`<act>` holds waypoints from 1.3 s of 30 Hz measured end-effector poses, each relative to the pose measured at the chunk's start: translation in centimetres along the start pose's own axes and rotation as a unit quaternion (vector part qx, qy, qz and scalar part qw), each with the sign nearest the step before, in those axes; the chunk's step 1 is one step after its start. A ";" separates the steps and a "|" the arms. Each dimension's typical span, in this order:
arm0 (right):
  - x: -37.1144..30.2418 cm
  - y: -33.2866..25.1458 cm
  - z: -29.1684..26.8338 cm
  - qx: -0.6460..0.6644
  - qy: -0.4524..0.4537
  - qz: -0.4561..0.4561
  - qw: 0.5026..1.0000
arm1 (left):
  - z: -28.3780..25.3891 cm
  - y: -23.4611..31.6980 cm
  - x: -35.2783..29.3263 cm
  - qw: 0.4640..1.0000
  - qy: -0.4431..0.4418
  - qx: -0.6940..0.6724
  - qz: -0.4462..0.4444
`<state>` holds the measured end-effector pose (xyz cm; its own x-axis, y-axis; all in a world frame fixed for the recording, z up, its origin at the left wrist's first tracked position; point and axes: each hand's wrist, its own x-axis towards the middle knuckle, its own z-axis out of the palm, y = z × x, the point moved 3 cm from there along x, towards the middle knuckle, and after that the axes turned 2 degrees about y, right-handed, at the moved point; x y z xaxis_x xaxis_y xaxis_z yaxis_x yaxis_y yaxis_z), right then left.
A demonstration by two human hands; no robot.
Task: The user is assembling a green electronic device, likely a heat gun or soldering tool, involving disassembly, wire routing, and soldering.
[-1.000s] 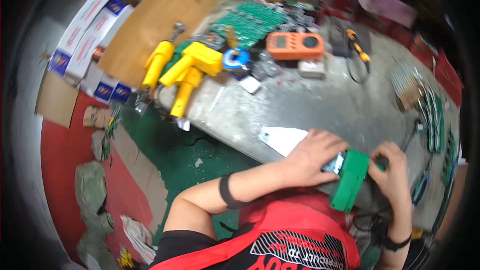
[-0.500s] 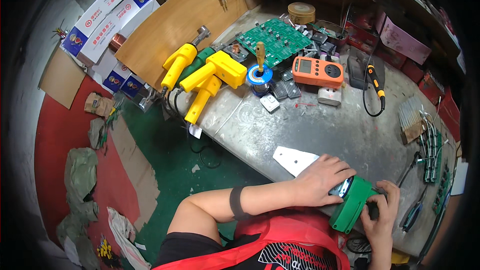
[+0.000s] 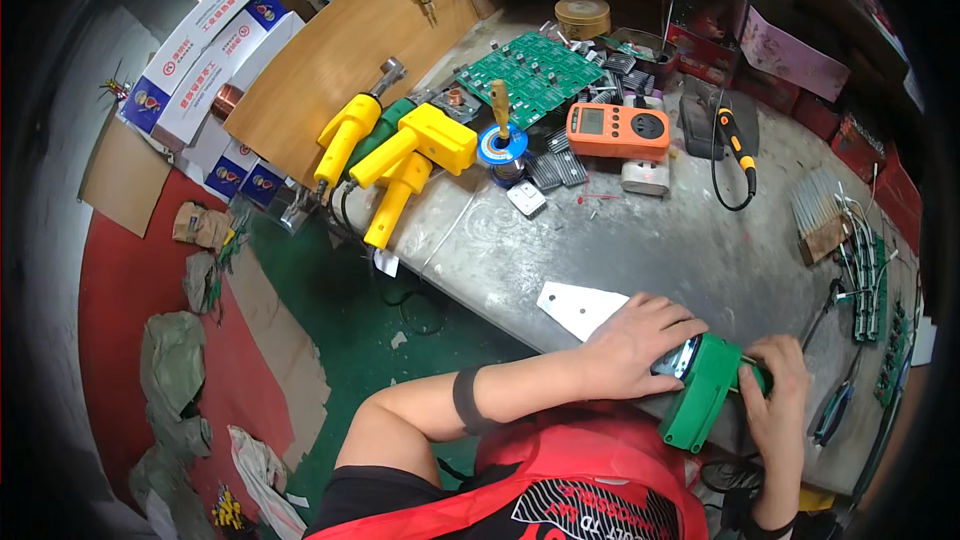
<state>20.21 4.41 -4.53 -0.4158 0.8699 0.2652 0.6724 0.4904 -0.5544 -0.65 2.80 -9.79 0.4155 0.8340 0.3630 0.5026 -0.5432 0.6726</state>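
Observation:
Near the table's front edge, my left hand (image 3: 640,342) lies over the white, tapered flat plate (image 3: 572,308). Its fingers wrap round the dark shiny front of a green plastic tool housing (image 3: 693,415). The plate has small holes and sticks out leftward from under the hand. At the housing's right side, my right hand (image 3: 780,380) is closed with thumb and bent fingers on a green end part. Whether that part is loose or joined to the housing I cannot tell, since the fingers cover much of it.
Yellow pistol-shaped tools (image 3: 430,145) lie at the table's left. Green circuit boards (image 3: 535,75), a solder reel (image 3: 500,147) and an orange meter (image 3: 618,130) stand behind. A soldering iron (image 3: 738,145), pliers (image 3: 835,405) and wired boards (image 3: 868,280) are on the right.
My right hand has closed in on the housing's right side, where a green end part now shows under its fingers. My left hand keeps its hold. The whole view has shifted slightly.

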 end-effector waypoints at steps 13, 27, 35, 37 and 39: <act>0.1 1.2 0.9 0.059 0.060 -0.014 0.996 | -0.1 -0.1 0.2 1.000 -0.013 0.019 0.000; -0.2 1.6 0.1 0.116 0.068 -0.012 0.991 | 0.2 0.1 0.3 1.000 -0.005 0.025 0.002; 0.2 2.4 -1.2 0.105 0.068 0.018 0.992 | -0.3 0.1 0.8 0.998 -0.034 0.043 -0.010; 0.2 2.5 -1.6 0.134 0.068 0.046 0.988 | -0.8 0.4 1.0 0.998 -0.043 0.052 -0.008; 0.3 3.1 -1.6 0.145 0.078 0.079 0.983 | -1.9 0.2 1.2 0.997 -0.061 -0.030 -0.031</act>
<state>23.14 6.22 -4.89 -0.2047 0.9429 0.2628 0.5088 0.3319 -0.7943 -1.46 3.91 -8.03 0.4756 0.8458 0.2415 0.4853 -0.4814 0.7299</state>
